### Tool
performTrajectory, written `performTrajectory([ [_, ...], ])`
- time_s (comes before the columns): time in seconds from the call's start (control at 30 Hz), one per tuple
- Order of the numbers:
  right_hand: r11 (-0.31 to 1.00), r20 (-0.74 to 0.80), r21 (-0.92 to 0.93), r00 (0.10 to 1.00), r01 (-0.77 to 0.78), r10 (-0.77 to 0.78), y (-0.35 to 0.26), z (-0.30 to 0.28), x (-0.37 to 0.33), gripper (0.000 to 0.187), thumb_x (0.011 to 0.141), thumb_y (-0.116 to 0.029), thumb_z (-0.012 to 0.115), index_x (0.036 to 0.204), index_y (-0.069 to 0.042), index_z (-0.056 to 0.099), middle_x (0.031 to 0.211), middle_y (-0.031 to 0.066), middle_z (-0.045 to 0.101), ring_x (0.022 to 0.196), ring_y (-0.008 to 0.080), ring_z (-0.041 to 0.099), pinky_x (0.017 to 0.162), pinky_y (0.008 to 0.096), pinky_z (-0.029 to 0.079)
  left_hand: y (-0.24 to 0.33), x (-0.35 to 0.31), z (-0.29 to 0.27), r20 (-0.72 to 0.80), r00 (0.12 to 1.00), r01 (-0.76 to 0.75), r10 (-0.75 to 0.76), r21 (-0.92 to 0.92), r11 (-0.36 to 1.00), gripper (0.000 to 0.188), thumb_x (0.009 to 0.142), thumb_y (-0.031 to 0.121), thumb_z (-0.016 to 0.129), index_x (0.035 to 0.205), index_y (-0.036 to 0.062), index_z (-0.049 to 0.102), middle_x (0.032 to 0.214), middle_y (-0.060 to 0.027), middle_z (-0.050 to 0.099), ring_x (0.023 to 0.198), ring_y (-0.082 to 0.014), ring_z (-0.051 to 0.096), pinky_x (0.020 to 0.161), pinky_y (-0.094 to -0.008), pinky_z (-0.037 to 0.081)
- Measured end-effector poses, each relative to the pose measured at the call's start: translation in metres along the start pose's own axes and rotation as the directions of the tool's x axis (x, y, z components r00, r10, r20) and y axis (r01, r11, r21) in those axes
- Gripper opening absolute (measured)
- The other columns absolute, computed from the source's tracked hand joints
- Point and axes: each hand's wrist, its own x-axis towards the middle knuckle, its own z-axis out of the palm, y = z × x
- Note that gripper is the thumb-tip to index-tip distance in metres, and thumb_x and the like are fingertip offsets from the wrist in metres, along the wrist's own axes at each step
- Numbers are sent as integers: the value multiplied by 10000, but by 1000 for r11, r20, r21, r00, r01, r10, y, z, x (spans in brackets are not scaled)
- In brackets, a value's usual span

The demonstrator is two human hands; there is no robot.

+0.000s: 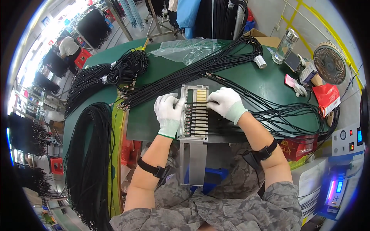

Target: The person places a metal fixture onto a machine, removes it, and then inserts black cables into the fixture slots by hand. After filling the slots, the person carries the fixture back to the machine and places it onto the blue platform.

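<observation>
Camouflage sleeves frame the lower edge; above them a metal jig (194, 115) lies on the green worktop (246, 77), its long axis running away from the person, its near end overhanging the edge. The gloved left hand (168, 109) presses flat on the jig's left rail, fingers closed on nothing. The right hand (226, 103) pinches a black cable (269, 111) end at the slots. The cables look light and limp, best held near the stiff connector; they trail rightward.
</observation>
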Motion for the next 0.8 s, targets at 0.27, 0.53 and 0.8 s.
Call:
performTrajectory([
  [0.27, 992, 48, -57, 992, -112, 115, 17, -3, 0, 192, 864, -323, 652, 843, -155, 743, 807, 67, 704, 864, 311, 635, 805, 437, 500, -5, -4, -3, 213, 962, 185, -172, -45, 982, 234, 918, 302, 654, 1012, 103, 736, 1004, -69, 718, 993, -267, 622, 916, -390, 478],
  [0.53, 990, 67, -138, 997, -12, 22, 17, 1, 0, 161, 872, -306, 651, 842, -158, 708, 784, 43, 679, 848, 288, 623, 784, 417, 476, -8, -4, -4, 223, 959, 199, -177, -83, 976, 256, 952, 307, 590, 1035, 115, 738, 984, -93, 715, 979, -298, 615, 915, -408, 473],
  [0.8, 977, 40, -212, 999, 1, 7, 12, 6, 1, 173, 889, -313, 627, 829, -165, 693, 783, 42, 669, 846, 275, 617, 776, 413, 460, 5, -9, -1, 242, 968, 100, -63, -145, 984, 248, 937, 282, 623, 1122, 165, 739, 1313, -171, 619, 1251, -340, 519, 1085, -435, 389],
])
